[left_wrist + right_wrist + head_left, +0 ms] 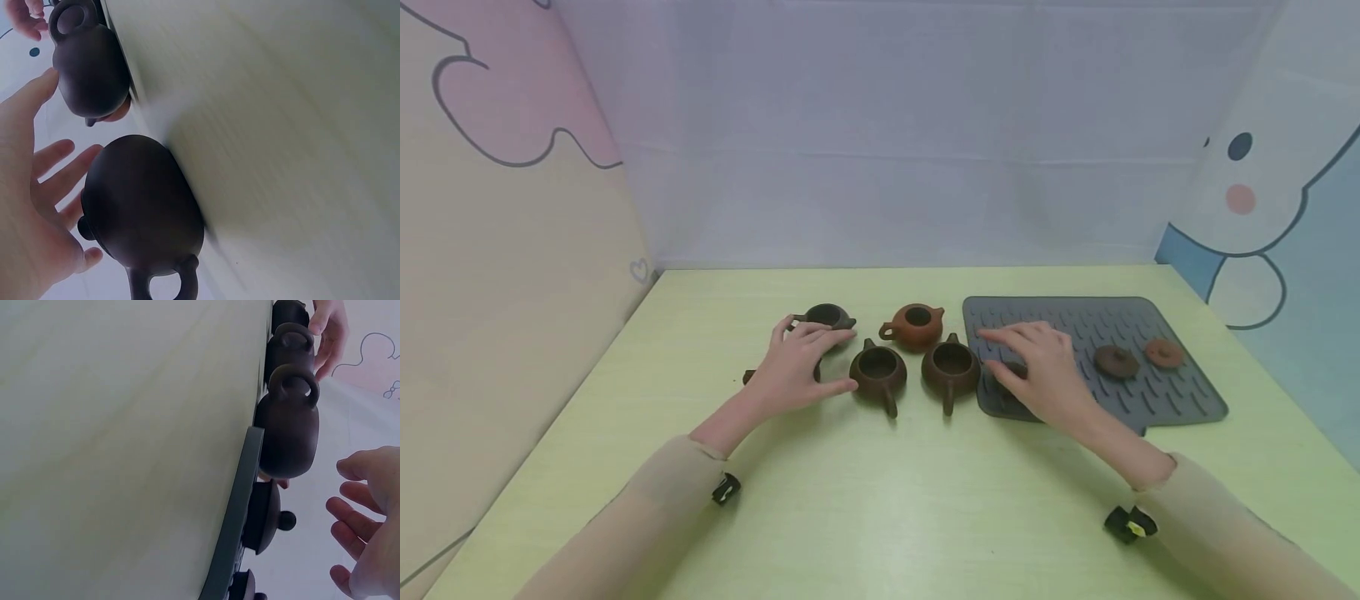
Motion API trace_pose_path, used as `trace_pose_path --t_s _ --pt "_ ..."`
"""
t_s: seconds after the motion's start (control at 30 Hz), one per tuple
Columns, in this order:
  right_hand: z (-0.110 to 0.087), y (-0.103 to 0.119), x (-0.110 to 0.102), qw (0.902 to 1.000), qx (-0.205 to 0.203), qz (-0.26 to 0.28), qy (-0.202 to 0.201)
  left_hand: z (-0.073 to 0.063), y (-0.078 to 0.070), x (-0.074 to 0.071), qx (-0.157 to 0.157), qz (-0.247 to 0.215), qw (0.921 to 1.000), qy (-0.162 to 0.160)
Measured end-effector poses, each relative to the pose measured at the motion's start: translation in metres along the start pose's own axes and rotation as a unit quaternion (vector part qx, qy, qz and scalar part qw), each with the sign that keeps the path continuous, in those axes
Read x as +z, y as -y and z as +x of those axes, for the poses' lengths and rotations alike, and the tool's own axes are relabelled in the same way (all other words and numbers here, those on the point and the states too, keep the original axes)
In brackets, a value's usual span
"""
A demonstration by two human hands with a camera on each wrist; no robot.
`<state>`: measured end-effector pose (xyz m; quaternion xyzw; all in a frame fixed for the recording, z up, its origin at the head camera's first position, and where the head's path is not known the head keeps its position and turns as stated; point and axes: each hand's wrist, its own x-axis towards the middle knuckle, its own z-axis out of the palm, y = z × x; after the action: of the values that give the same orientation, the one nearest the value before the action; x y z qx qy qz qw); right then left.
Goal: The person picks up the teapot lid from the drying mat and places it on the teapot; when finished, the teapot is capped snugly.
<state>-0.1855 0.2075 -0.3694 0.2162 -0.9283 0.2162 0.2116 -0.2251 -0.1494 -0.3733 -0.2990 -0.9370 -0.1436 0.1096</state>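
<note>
My left hand hovers with spread fingers over a dark teapot, which it largely hides in the head view. A knob shows on that teapot's top in the left wrist view. Beside my left thumb stands a brown lidless teapot. Over the grey mat's left part is my right hand, fingers apart and slightly bent. Below it lies a dark lid with a round knob; the right wrist view shows a gap between them. Another brown lidless teapot stands just left of the mat.
Behind are a black lidless teapot and a reddish-brown one. The grey ridged mat also bears a brown lid and a reddish lid. A pale curtain hangs beyond the table's back edge.
</note>
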Motion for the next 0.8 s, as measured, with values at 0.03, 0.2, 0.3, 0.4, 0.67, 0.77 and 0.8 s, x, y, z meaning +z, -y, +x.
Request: trace_pose_path --t_s 0.03,0.2,0.3,0.4,0.67,0.77,0.8 --pt "-0.001 -0.002 -0.001 1.0000 0.001 -0.006 0.003 0.000 0.000 0.000 0.000 -0.001 1.0000 0.003" --pt "-0.007 -0.010 -0.007 0.9991 0.013 -0.031 0.026 0.002 0.002 0.002 0.003 0.004 0.9998 0.018" --pt "-0.011 -0.014 -0.010 0.9980 0.020 -0.044 0.041 0.003 0.002 0.004 0.003 0.008 0.9995 0.029" --pt "-0.014 -0.017 -0.013 0.9966 0.028 -0.054 0.056 0.005 0.002 0.004 0.002 0.014 0.9992 0.039" --pt "-0.020 -0.021 -0.017 0.9923 0.048 -0.070 0.090 0.007 -0.002 0.004 0.003 0.032 0.9983 0.049" --pt "-0.020 -0.022 -0.017 0.9910 0.053 -0.073 0.099 0.007 -0.003 0.003 -0.001 0.038 0.9978 0.055" --pt "-0.020 -0.023 -0.017 0.9907 0.055 -0.072 0.101 0.007 -0.003 0.003 -0.002 0.039 0.9977 0.056"
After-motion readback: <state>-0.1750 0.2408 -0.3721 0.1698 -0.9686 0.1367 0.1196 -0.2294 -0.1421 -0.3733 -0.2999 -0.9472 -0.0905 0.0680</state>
